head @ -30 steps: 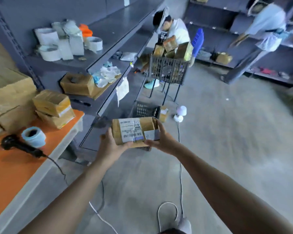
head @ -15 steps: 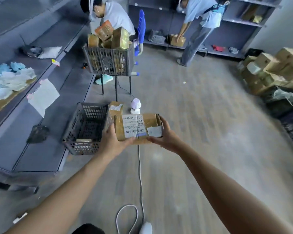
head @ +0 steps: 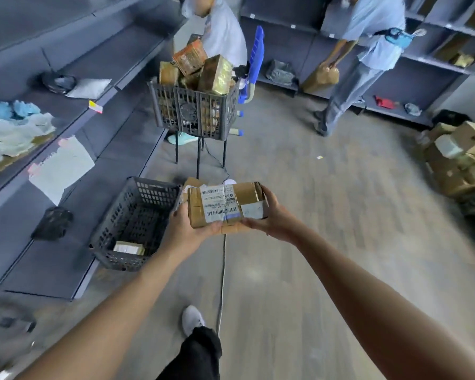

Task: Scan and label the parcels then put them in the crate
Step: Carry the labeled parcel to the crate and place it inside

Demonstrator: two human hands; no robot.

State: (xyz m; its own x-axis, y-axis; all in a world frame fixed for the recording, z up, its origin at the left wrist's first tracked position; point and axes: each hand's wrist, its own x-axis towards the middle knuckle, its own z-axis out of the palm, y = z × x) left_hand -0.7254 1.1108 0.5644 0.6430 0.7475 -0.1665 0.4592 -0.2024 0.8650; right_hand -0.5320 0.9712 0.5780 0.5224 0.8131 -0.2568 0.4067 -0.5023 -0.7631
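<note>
I hold a brown cardboard parcel (head: 225, 204) with a white barcode label on top, out in front of me above the floor. My left hand (head: 187, 229) grips its left end and my right hand (head: 272, 215) grips its right end. To the left of the parcel a dark grey plastic crate (head: 132, 215) sits on the low shelf edge, with one labelled parcel (head: 128, 248) lying inside near its front wall. Another small parcel (head: 194, 183) stands just behind the crate's right wall.
A raised crate (head: 195, 111) piled with parcels stands on a stand ahead. Two people (head: 368, 50) work at shelves at the back. Stacked boxes (head: 461, 157) lie at the right. A white cable (head: 222, 270) runs along the floor. Grey shelving (head: 66, 111) lines the left.
My view has swung right, away from the orange table and scanner, and closer to the floor crate. Both hands kept hold of the parcel, now nearer the crate's right side.
</note>
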